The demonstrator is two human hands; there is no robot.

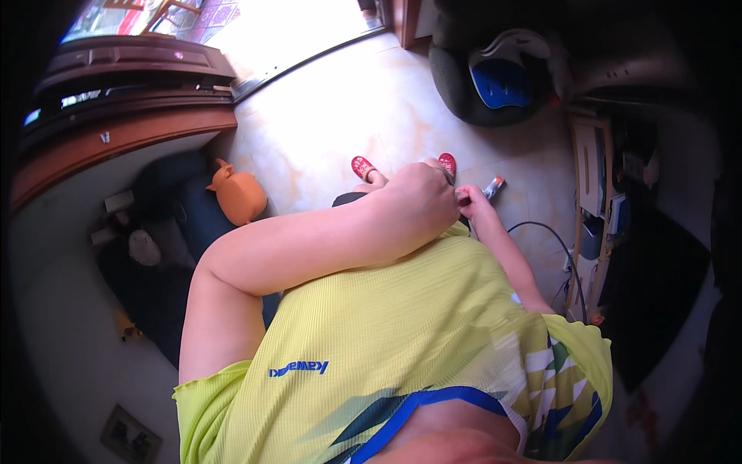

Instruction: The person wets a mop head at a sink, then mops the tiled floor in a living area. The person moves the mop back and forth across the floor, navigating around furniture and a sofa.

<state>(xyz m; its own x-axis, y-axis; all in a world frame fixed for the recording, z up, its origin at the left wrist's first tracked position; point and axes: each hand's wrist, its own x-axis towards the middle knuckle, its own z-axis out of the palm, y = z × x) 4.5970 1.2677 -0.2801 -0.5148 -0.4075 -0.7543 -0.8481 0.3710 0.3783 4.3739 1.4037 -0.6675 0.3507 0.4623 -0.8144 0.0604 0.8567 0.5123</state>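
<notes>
In front of the waist of a yellow-green sports shirt (371,301), my two hands come together. My left hand (426,188) reaches across the body with its back to the camera. Its fingers curl down out of sight, so anything in them is hidden. My right hand (476,202) is bent beside it, thumb and fingertips drawn close together near the left hand. Whether something small sits between those fingertips is unclear. Just beyond the right hand shows a silvery object with an orange end (495,185); I cannot tell whether the hand touches it.
Red clogs (363,167) are on my feet on the pale tiled floor (313,145). An orange animal-shaped stool (240,194) stands at left. A dark chair with a blue seat (501,81) is at upper right. A black cable (550,229) curves beside a wooden shelf unit (591,168).
</notes>
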